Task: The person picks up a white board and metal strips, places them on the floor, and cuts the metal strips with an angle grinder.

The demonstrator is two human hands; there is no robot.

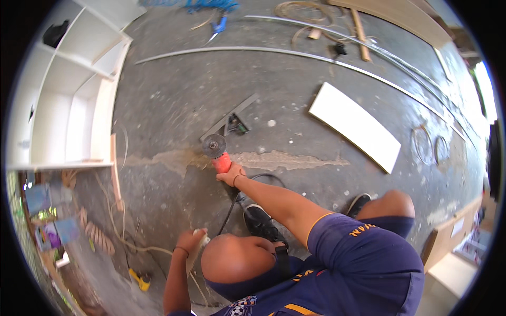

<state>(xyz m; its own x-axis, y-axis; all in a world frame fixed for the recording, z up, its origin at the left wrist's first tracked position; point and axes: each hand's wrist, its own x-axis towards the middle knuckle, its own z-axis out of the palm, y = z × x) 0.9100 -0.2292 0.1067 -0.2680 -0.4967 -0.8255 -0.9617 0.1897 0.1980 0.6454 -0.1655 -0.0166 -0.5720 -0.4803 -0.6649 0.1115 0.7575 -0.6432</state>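
My right hand (232,174) is closed round the red body of an angle grinder (222,162), held low over the grey floor. Its round cutting disc (212,141) points away from me, and a black cord (227,215) trails back from it. Beside my knee, my left hand (190,240) grips a white block that looks like an extension socket (203,240); a pale cable runs off to the left. Just past the disc lies a combination square (232,120) with a dark head.
An open white cabinet (68,113) stands at the left. A white panel (356,126) lies at the right. Long metal strips (295,52) cross the floor beyond, near a blue-handled saw (219,26). A yellow and black tool (139,279) sits at lower left among loose cables.
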